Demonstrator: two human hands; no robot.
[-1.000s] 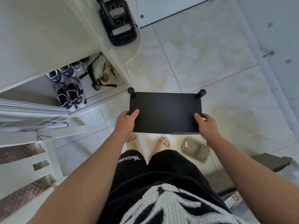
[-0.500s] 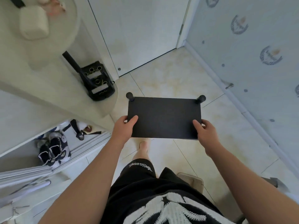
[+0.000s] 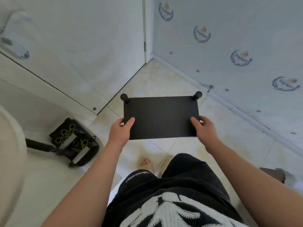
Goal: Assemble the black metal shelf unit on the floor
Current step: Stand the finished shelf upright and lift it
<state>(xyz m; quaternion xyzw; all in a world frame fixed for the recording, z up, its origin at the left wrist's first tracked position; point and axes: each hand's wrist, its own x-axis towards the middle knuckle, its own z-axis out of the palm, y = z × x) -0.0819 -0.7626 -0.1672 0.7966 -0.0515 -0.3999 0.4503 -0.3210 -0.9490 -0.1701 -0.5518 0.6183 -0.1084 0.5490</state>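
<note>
The flat black shelf unit [image 3: 161, 117] is held level above the floor, two round legs at its far corners

Black shorts [image 3: 188, 169] bore small white lettering [image 3: 137, 175] on the left leg, black knit top [image 3: 165, 212] carried a bold white pattern, forearms [image 3: 101, 169], left hand [image 3: 120, 131], right hand [image 3: 205, 130] and one foot [image 3: 145, 162] were bare.

The black shelf panel [image 3: 161, 117] hid the fingers of the left hand [image 3: 120, 131] and right hand [image 3: 204, 130]; only the thumbs showed. At 4 o'clock a blurred brown box [image 3: 272, 174] was half hidden by the arm. Lettering on the shorts [image 3: 136, 176] was too small to read.
</note>
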